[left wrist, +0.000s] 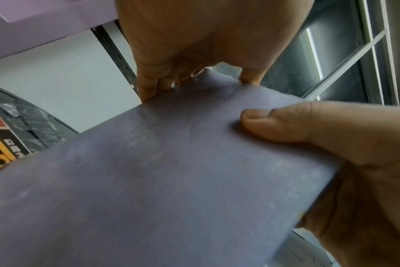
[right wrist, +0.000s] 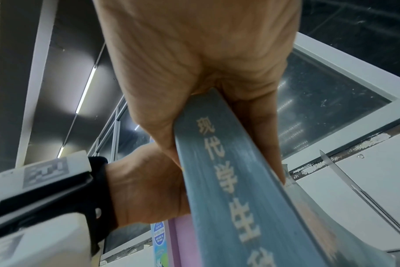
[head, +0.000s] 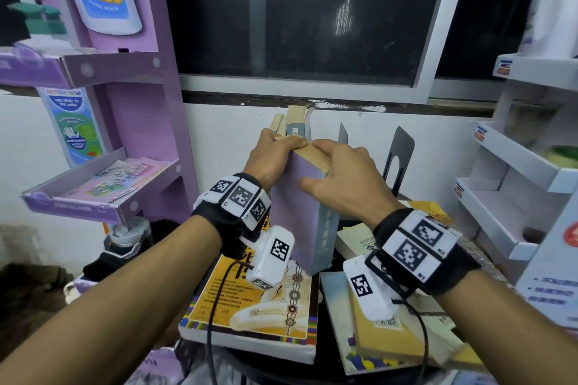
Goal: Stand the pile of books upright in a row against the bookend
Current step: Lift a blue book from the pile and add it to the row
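A thick book (head: pixel 300 222) with a lavender cover and blue-grey spine stands upright, held at its top by both hands. My left hand (head: pixel 281 145) grips the top edge from the left, its fingers curled over the pages. My right hand (head: pixel 319 166) grips the top from the right, thumb on the lavender cover. Behind it, other upright books (head: pixel 295 125) stand near the wall. Two grey metal bookends (head: pixel 398 156) stand to the right. The left wrist view shows the cover (left wrist: pixel 171 180) under my left hand (left wrist: pixel 194 79). The right wrist view shows my right hand (right wrist: pixel 206 94) round the spine (right wrist: pixel 228 180).
A yellow illustrated book (head: pixel 256 306) lies flat under my left wrist; more flat books (head: pixel 375 341) lie under my right wrist. A purple display shelf (head: pixel 103 194) stands at the left and a white one (head: pixel 516 172) at the right. The wall and dark window are close behind.
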### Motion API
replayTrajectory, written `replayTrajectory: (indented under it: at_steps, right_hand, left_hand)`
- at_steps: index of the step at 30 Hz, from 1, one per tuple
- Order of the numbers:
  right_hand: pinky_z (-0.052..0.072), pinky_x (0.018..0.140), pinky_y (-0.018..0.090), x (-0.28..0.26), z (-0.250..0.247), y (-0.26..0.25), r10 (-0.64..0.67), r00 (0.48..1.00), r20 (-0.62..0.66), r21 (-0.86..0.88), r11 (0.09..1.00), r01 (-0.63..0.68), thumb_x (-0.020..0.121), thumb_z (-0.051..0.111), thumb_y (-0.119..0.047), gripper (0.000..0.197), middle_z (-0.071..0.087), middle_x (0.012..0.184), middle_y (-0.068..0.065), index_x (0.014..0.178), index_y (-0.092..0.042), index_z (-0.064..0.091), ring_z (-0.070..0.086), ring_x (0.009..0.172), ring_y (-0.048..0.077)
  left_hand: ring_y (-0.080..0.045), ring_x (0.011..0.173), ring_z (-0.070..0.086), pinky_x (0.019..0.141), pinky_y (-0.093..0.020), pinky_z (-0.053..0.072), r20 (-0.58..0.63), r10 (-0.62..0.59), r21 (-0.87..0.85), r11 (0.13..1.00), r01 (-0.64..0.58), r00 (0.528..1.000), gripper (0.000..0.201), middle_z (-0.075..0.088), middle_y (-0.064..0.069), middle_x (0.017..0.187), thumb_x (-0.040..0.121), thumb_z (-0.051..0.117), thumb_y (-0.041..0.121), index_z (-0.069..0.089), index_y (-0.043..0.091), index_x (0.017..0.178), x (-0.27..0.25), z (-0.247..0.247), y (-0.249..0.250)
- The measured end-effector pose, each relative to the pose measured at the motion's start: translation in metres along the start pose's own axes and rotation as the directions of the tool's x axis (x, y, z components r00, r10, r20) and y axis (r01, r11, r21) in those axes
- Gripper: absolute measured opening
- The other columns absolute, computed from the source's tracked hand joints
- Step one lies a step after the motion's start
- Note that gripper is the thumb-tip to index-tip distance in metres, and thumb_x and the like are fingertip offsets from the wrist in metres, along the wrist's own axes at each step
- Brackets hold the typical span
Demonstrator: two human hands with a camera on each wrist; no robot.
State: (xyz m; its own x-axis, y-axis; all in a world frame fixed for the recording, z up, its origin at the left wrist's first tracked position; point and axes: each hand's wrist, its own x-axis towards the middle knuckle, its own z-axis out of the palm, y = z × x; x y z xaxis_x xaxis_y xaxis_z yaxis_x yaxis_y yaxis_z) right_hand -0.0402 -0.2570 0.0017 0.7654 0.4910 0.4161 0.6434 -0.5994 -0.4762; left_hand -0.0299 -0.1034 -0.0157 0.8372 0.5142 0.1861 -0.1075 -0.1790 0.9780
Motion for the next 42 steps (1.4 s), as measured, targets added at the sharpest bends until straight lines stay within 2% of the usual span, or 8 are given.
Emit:
replayTrajectory:
  at_steps: [11,14,16,23,29,35,39,42]
  right_hand:
    - [0.048,0.084,0.030,0.018,-0.035,0.015,0.043,0.996,-0.077,-0.028,0.999,-0.045,0.075,0.073,-0.031,0.042,0.070,0.103,0.006,0.114,-0.015,0.065,0.059,0.100,0.022]
    - [0.036,0.077,0.024,0.027,-0.036,0.023,0.069,0.995,-0.078,-0.071,0.995,-0.075,0.076,0.072,-0.034,0.045,0.068,0.107,0.003,0.118,-0.020,0.064,0.053,0.099,0.018]
    - [0.033,0.077,0.024,0.034,-0.035,0.028,0.086,0.993,-0.080,-0.083,0.992,-0.093,0.077,0.071,-0.034,0.048,0.066,0.113,0.003,0.123,-0.022,0.062,0.052,0.108,0.020]
    - [0.039,0.080,0.026,0.065,-0.022,0.045,0.108,0.990,-0.091,-0.119,0.986,-0.119,0.077,0.070,-0.032,0.048,0.066,0.114,0.007,0.121,-0.015,0.061,0.055,0.110,0.027]
    - [0.042,0.083,0.031,0.093,0.000,0.060,0.145,0.987,-0.074,-0.126,0.980,-0.153,0.077,0.068,-0.029,0.049,0.063,0.117,0.011,0.122,-0.011,0.059,0.051,0.112,0.032]
    - [0.048,0.082,0.033,0.122,0.032,0.071,0.195,0.976,-0.099,-0.113,0.972,-0.206,0.076,0.065,-0.030,0.042,0.064,0.108,0.014,0.113,-0.011,0.061,0.057,0.102,0.036]
    - [0.049,0.073,0.032,0.134,0.052,0.074,0.222,0.967,-0.122,-0.085,0.969,-0.233,0.074,0.062,-0.031,0.033,0.064,0.096,0.013,0.101,-0.011,0.061,0.058,0.092,0.035]
    - [0.048,0.073,0.032,0.141,0.062,0.079,0.252,0.958,-0.139,-0.066,0.962,-0.263,0.074,0.063,-0.031,0.033,0.065,0.096,0.013,0.100,-0.010,0.061,0.059,0.092,0.035]
  left_hand:
    - [-0.017,0.100,0.057,0.085,-0.033,0.044,0.054,0.097,-0.220,0.972,-0.083,0.994,0.027,0.060,-0.002,0.113,0.090,0.054,0.039,0.052,0.017,0.105,0.019,0.013,0.012]
    - [-0.015,0.103,0.056,0.088,-0.034,0.043,-0.059,0.112,-0.156,0.981,-0.120,0.992,0.027,0.061,0.002,0.111,0.083,0.057,0.042,0.055,0.022,0.102,0.039,0.007,0.009]
    - [-0.016,0.105,0.054,0.088,-0.030,0.038,-0.113,0.117,-0.088,0.988,-0.128,0.987,0.031,0.059,0.001,0.118,0.088,0.058,0.036,0.055,0.020,0.114,0.051,0.003,0.005]
    - [-0.022,0.127,0.047,0.105,-0.040,0.039,-0.065,0.138,0.051,0.990,-0.134,0.988,0.048,0.048,-0.008,0.140,0.088,0.061,0.037,0.049,0.025,0.134,0.084,0.007,-0.006]
    - [-0.021,0.131,0.044,0.111,-0.042,0.034,0.018,0.239,0.178,0.955,-0.238,0.971,0.054,0.052,-0.007,0.139,0.079,0.065,0.045,0.060,0.022,0.128,0.102,0.020,-0.021]
    - [-0.014,0.139,0.034,0.115,-0.035,0.027,0.018,0.333,0.208,0.921,-0.330,0.943,0.033,0.043,-0.003,0.147,0.085,0.069,0.025,0.063,0.020,0.117,0.115,0.018,-0.038]
    - [-0.013,0.128,0.045,0.107,-0.031,0.037,0.054,0.318,0.128,0.938,-0.322,0.947,0.029,0.044,0.015,0.131,0.088,0.067,0.020,0.059,0.014,0.115,0.116,0.017,-0.038]
    - [-0.014,0.119,0.054,0.100,-0.030,0.044,0.054,0.317,0.112,0.940,-0.321,0.947,0.027,0.052,0.008,0.133,0.088,0.066,0.022,0.057,0.016,0.113,0.118,0.018,-0.040]
